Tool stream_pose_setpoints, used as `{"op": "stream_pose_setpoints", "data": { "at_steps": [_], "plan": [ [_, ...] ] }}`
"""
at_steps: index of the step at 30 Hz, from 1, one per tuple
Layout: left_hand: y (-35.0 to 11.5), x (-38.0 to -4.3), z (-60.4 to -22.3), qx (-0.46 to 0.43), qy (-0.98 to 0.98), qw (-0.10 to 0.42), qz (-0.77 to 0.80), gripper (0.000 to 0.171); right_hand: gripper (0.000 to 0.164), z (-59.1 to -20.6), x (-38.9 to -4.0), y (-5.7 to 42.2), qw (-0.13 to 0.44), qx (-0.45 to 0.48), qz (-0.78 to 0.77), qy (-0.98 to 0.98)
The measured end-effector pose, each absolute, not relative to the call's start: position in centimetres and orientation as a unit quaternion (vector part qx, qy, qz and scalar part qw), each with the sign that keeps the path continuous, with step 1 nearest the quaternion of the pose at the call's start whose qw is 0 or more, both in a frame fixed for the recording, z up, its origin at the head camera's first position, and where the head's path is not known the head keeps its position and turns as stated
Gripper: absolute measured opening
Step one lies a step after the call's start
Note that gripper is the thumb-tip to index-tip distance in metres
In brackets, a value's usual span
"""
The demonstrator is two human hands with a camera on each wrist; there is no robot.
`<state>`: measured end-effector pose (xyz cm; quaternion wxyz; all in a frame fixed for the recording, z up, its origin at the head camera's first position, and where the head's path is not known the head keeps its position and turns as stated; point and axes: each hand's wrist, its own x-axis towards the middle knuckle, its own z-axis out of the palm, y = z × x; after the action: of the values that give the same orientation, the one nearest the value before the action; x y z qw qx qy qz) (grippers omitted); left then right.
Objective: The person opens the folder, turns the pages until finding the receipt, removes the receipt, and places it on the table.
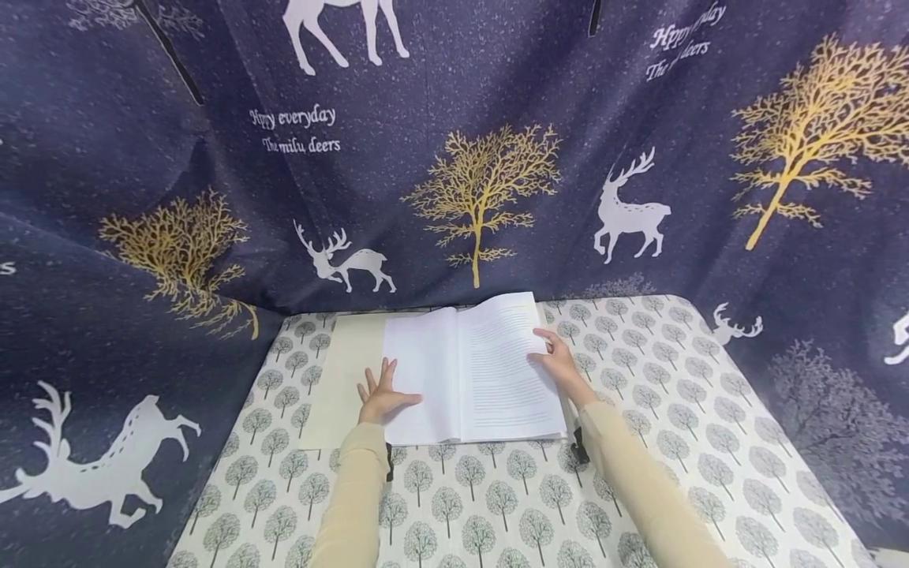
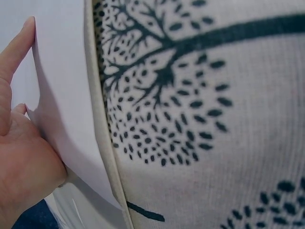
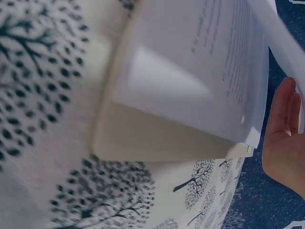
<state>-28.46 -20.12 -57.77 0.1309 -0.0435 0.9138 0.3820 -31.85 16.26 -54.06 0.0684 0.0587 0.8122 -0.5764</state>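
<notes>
An open book [image 1: 426,379] lies on the table, with a blank left page and lines of print on the right page [image 1: 504,379]. My left hand [image 1: 383,401] rests with fingers spread on the left page, its thumb pointing toward the spine. In the left wrist view, the left hand [image 2: 26,157] lies along the white page [image 2: 66,95]. At the book's right edge, my right hand [image 1: 557,364] pinches a page between thumb and fingers. The right wrist view has this page curving up beside the right hand [image 3: 286,136], with more printed sheets [image 3: 190,81] below.
A cream cover [image 1: 341,371] extends out past the pages on the left. Under the book is a white tablecloth [image 1: 447,513] printed with grey trees. A dark blue curtain [image 1: 440,95] with deer and golden trees hangs directly behind the table.
</notes>
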Motion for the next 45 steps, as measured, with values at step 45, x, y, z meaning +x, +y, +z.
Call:
{"op": "stream_pose_setpoints", "data": {
  "at_steps": [45],
  "plan": [
    [-20.3,-28.2,-56.9,-0.03,0.92,0.156,0.359,0.116,0.071,-56.0,-24.5,17.0,0.119,0.056,-0.663,0.737]
  ]
}}
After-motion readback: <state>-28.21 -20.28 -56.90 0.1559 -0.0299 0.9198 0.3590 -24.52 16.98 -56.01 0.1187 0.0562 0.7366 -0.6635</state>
